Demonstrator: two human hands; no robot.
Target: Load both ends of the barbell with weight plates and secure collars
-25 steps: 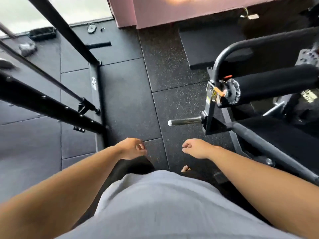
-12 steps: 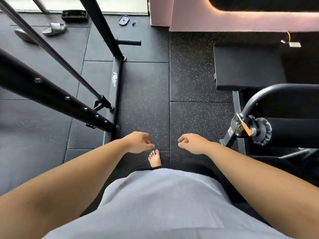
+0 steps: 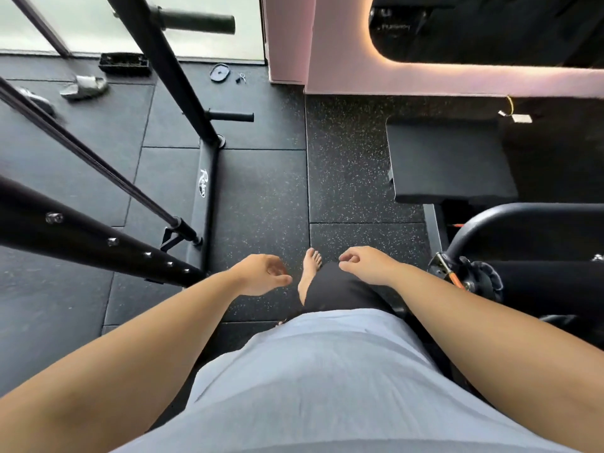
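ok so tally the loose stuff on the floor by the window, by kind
grey slides: 2
black tray: 1
small black disc: 1
tiny bits beside the disc: too small to count
total: 4

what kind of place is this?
Most likely a gym, maybe a home one: a black steel rack with a storage peg, speckled rubber floor tiles, and a black padded bench at right.

Light grey shirt (image 3: 327, 387), plain, softly creased, nearer than left hand (image 3: 261, 274) and right hand (image 3: 366, 264). Both arms (image 3: 137, 351) bare to frame edge. Black garment (image 3: 340, 289) on one leg, between the hands. One foot (image 3: 310, 268) bare, just beyond.
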